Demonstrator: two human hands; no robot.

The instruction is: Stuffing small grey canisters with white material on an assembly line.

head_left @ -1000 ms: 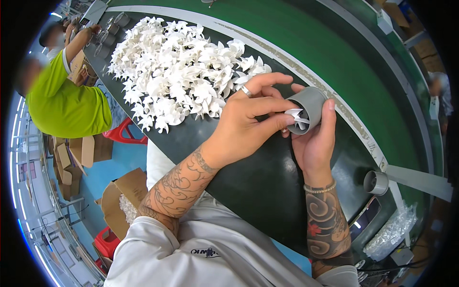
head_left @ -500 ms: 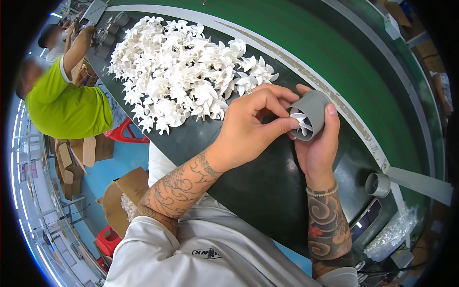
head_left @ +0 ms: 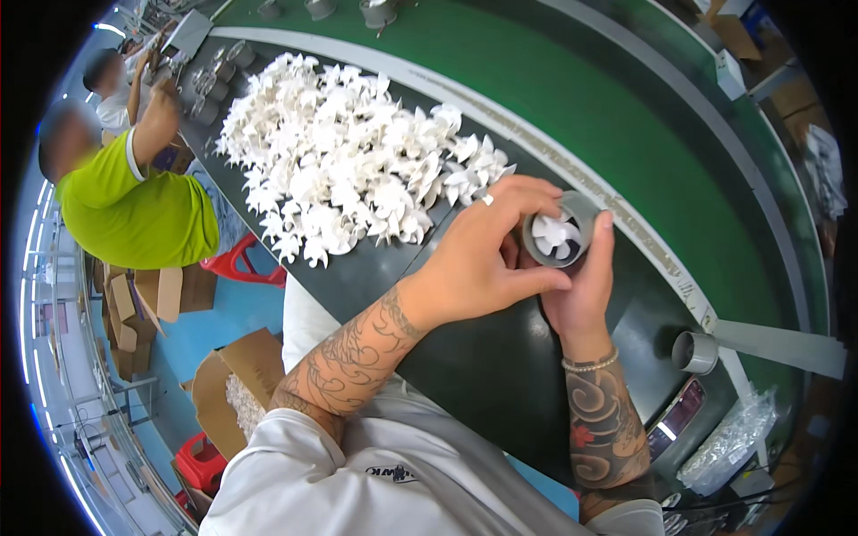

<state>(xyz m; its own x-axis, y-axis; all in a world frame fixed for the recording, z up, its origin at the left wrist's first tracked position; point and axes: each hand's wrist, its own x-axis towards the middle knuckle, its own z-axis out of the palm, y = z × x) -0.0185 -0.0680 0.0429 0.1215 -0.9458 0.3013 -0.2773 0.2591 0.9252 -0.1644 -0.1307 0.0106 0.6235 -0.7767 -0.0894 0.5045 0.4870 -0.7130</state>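
Your left hand (head_left: pixel 492 250) has let go of the white fan (head_left: pixel 555 235): a second ago your thumb and fingertip pinched it at the mouth of the grey tube (head_left: pixel 584 209), and now it sits inside with its blades in plain view. You have spread that thumb to the near side of the mouth, your fingers going to the far rim. You have turned the mouth up toward you. Far off, grey cups (head_left: pixel 378 13) have come into view on the belt (head_left: pixel 500 80).

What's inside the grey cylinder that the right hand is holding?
A white bladed wheel sits inside the grey cylinder, blades showing through its open end. Whatever lies behind the wheel is covered and cannot be seen.
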